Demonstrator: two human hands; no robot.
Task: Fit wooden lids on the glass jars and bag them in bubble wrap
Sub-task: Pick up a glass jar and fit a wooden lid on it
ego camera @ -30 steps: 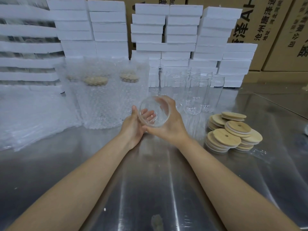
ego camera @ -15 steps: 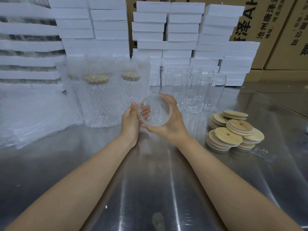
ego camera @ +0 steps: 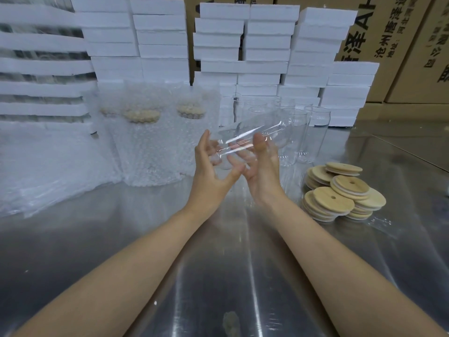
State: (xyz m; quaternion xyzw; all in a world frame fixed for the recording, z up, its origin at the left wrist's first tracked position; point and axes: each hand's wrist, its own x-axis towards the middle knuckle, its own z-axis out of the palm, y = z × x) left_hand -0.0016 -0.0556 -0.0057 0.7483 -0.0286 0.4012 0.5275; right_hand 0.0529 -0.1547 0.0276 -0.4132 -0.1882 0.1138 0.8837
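Both hands hold one clear glass jar (ego camera: 252, 136) in the air above the steel table (ego camera: 218, 276). It lies nearly on its side, slanting up to the right. My left hand (ego camera: 209, 171) cups its lower left end, fingers and thumb curled round it. My right hand (ego camera: 263, 173) grips its middle from below, thumb on the near side and fingers showing through the glass. No lid is on this jar. A pile of round wooden lids (ego camera: 340, 193) lies to the right of my right hand.
Several empty glass jars (ego camera: 306, 135) stand behind my hands. Lidded jars in bubble wrap bags (ego camera: 150, 142) stand at back left, next to a heap of flat bubble wrap (ego camera: 48, 166). White foam boxes (ego camera: 267, 52) and cardboard cartons (ego camera: 401, 45) wall the back.
The jar had its open mouth facing me; it has now been turned onto its side and raised slightly. My left hand has shifted under its end.
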